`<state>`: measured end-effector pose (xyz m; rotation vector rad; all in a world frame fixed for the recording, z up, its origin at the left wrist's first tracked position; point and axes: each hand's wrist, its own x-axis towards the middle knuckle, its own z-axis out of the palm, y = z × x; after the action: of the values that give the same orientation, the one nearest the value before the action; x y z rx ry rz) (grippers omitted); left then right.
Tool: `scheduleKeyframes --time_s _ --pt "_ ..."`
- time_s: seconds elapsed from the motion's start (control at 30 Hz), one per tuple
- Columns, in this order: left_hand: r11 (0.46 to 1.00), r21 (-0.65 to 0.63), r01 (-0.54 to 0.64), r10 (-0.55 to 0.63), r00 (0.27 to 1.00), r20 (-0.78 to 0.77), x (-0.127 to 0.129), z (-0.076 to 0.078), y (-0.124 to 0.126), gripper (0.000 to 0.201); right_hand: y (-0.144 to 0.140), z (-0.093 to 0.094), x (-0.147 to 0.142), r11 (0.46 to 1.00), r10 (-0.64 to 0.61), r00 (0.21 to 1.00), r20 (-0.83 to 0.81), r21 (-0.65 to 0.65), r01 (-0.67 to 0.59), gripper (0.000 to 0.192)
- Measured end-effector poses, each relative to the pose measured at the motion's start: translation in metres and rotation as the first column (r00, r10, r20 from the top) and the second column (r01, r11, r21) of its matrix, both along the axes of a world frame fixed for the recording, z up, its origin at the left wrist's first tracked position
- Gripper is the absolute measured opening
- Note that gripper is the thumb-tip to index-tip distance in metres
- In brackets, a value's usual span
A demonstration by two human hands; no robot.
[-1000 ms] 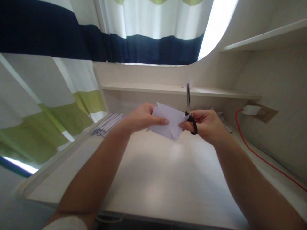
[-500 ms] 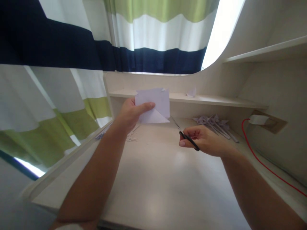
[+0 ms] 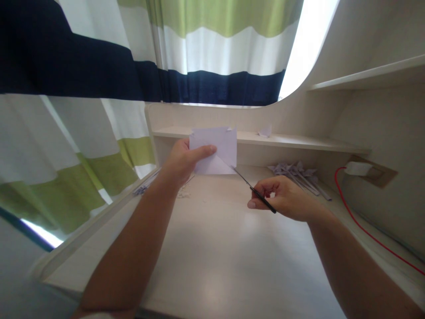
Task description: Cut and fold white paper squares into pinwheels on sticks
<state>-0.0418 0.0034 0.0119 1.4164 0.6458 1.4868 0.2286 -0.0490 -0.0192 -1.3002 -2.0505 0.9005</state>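
A pale lilac square of paper (image 3: 227, 146) is pinched in my left hand (image 3: 186, 159), the thumb flat across its front and the other fingers behind it. Small cuts show at its top corners, and a slanting crease or cut runs toward its lower right corner. My right hand (image 3: 279, 197) grips black-handled scissors (image 3: 262, 200), fingers wrapped around the handles. Their thin metal blades point up and left, the tip meeting the paper at its lower right corner. Whether the blades are fully closed is hard to see.
Folded paper pieces with rolled stems (image 3: 295, 172) lie at the back right of the white desk (image 3: 212, 248). A small folded paper (image 3: 264, 131) stands on the shelf (image 3: 299, 141). Paper scraps (image 3: 183, 192) lie beyond my left forearm. A red cable (image 3: 352, 212) runs from a white plug (image 3: 358, 168).
The scissor tip has moved left to the paper's lower right corner, where there was a small gap before. The corner flap now lies flush with the square.
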Motion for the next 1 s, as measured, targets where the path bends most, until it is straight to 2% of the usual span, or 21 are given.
scheduleKeyframes --time_s 1.0 --pt "1.000 -0.005 -0.020 0.020 1.000 -0.006 0.0011 0.0029 -0.0027 0.034 -0.0028 0.0021 0.0018 0.999 -0.047 0.999 0.003 0.024 0.047 0.048"
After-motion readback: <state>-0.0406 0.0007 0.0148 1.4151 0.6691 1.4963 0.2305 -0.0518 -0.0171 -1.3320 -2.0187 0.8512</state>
